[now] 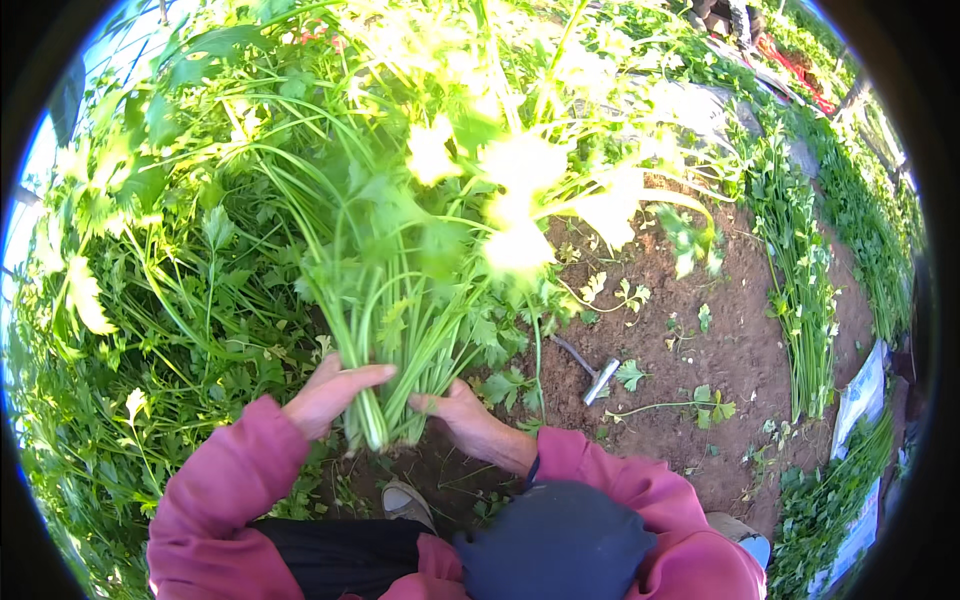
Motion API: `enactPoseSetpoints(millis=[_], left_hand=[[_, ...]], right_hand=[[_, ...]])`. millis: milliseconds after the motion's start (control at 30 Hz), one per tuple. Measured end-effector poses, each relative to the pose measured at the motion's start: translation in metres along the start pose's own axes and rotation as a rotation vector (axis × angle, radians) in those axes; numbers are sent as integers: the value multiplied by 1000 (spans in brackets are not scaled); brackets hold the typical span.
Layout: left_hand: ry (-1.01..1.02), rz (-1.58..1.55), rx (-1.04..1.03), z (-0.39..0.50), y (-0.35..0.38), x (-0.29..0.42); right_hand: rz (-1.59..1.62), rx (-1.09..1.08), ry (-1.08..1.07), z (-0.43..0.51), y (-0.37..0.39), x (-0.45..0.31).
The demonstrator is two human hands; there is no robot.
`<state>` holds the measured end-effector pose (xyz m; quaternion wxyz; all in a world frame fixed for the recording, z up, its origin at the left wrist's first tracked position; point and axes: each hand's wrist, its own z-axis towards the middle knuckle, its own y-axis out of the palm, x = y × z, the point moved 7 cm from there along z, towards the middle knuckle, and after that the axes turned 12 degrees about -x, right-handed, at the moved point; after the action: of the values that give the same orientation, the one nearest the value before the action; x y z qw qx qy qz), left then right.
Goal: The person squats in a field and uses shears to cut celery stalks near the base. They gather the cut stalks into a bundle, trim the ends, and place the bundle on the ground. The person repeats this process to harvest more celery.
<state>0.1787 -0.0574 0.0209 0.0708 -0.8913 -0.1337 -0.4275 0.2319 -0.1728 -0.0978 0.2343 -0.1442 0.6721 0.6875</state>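
A bunch of leafy celery [375, 322] stands roughly upright before me, its pale stalk bases just above the soil. My left hand [330, 394] grips it from the left, thumb across the stalks. On the other side, my right hand [461, 414] is closed around the lower stalks. The upper leaves spread out and are partly washed out by sunlight. To the right, a small hand tool [601, 381] with a shiny metal crosspiece lies on the ground; leaves cover part of its dark shaft.
Dense standing celery [180, 330] fills the left side. Cut celery [799, 300] lies in a row on brown soil [675, 360] at right, beside white-and-blue plastic sheets [859, 397]. Red netting [799, 71] and a person's legs [739, 22] appear at the upper right.
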Motion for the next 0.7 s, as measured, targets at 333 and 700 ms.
enactPoseSetpoints(millis=[333, 700], left_hand=[[-98, 291, -324, 85, 45, -33], [127, 198, -354, 108, 65, -14]], right_hand=[[-73, 147, 174, -35, -62, -41], [-323, 214, 185, -19, -53, -63]])
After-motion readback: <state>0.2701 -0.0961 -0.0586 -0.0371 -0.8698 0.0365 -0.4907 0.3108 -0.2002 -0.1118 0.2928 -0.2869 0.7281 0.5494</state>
